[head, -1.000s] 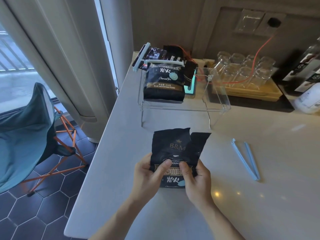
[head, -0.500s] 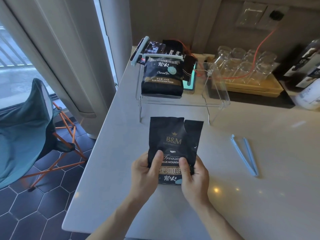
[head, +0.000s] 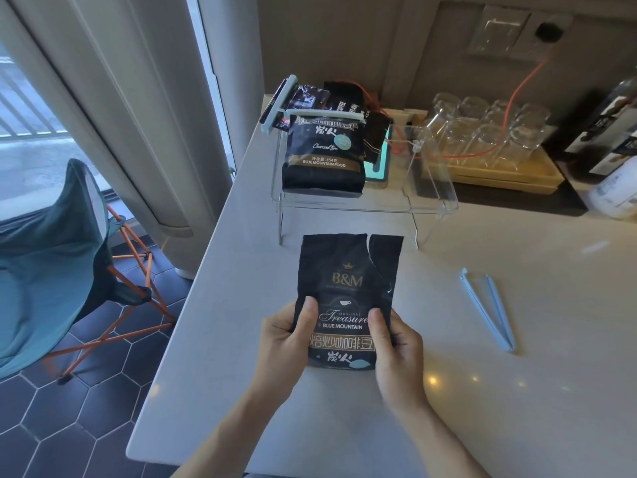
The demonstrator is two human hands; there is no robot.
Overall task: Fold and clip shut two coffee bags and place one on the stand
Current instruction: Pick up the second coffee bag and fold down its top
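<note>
A black coffee bag (head: 348, 270) with gold "B&M" print lies flat on the pale counter, its torn top edge pointing away from me. My left hand (head: 286, 343) grips its lower left side and my right hand (head: 396, 350) its lower right side, thumbs on the front. A second black coffee bag (head: 323, 157), closed with a pale blue clip (head: 324, 113) across its top, stands on the clear acrylic stand (head: 431, 181). An open light-blue clip (head: 487, 307) lies on the counter to the right of my hands.
More clipped dark bags (head: 306, 101) lean behind the stand. A tray of upturned glasses (head: 489, 139) sits at the back right, beside a bottle (head: 613, 132) and an orange cable. The counter's left edge drops to a tiled floor with a teal folding chair (head: 51, 263).
The top of the bag in my hands has been flattened out away from me, so more of its front print shows. My thumbs have shifted slightly up the bag.
</note>
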